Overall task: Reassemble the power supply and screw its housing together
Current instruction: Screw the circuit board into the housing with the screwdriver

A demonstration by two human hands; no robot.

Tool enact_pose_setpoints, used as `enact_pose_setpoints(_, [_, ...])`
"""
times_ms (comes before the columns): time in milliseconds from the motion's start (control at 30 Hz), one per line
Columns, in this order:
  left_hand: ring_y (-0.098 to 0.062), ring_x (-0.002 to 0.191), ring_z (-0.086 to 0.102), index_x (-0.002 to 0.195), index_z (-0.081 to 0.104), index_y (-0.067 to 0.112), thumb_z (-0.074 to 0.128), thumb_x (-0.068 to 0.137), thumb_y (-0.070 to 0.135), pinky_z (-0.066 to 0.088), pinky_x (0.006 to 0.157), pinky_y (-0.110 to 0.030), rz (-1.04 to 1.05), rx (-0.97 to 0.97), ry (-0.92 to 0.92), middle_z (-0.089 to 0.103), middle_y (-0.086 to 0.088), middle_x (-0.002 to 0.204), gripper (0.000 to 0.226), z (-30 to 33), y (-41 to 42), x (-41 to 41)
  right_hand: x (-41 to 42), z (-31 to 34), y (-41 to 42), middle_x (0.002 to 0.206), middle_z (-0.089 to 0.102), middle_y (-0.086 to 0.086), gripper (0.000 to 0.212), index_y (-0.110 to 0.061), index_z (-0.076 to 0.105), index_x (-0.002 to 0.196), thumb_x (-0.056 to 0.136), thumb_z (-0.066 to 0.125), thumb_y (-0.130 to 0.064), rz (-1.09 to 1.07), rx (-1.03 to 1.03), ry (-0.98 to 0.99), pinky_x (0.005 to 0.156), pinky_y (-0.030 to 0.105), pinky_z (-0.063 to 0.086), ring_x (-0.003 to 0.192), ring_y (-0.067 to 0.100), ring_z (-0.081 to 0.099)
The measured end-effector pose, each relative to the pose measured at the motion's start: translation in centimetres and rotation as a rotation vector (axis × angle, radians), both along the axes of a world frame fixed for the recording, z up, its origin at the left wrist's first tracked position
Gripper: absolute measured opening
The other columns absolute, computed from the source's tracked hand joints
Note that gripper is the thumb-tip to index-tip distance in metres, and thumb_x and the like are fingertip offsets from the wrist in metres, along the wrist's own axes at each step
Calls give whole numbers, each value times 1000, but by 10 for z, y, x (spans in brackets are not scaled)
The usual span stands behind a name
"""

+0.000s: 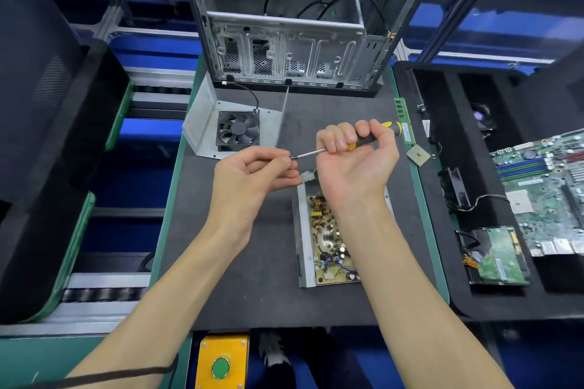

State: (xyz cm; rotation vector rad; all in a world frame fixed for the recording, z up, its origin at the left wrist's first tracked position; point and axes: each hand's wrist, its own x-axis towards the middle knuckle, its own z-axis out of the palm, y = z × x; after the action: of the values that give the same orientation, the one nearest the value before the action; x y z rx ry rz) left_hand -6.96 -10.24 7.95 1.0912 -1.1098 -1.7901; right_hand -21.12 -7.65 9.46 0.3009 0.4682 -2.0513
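Observation:
The power supply's lower housing [302, 249] lies on the dark mat with its circuit board [328, 246] exposed, partly hidden under my right forearm. The housing cover [202, 123] with its black fan [237, 131] lies apart, further back and to the left. My right hand [354, 161] grips a black and yellow screwdriver [376, 136] above the mat, shaft pointing left. My left hand [256, 172] pinches at the shaft's tip [295, 157]; whether a screw sits between the fingertips is not visible.
An open computer case [284, 25] stands at the back of the mat [252, 262]. A RAM stick [404, 120] and a CPU [417, 155] lie at the right edge. A motherboard [543, 193] and a hard drive [496, 256] rest in the right tray. A yellow button box [221, 363] sits below.

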Motion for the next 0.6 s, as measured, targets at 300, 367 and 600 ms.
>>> enact_pose_setpoints(300, [-22, 68, 73, 87, 76, 5, 71, 88, -1, 61, 68, -28, -107, -207, -136, 73, -8, 76, 8, 15, 23, -21, -21, 11, 41, 64, 29, 0, 30, -15, 40, 66, 96, 44, -17, -67, -28, -20, 56, 28, 25, 54, 17, 25])
enact_pose_setpoints(367, [-21, 68, 71, 83, 77, 3, 70, 88, -3, 61, 68, -29, -155, 73, -17, 72, -13, 79, 10, 23, 26, -25, -24, 13, 49, 64, 28, -1, 30, -16, 39, 67, 96, 44, -18, -69, -36, 12, 56, 28, 24, 53, 16, 25])
enact_pose_setpoints(600, [-20, 66, 73, 83, 74, 13, 71, 86, -1, 61, 66, -26, -138, -406, -349, 73, -1, 73, 15, 32, 59, -41, -38, 16, 79, 66, 28, -1, 29, -16, 41, 68, 96, 46, -20, -45, -59, 50, 57, 28, 26, 55, 16, 25])
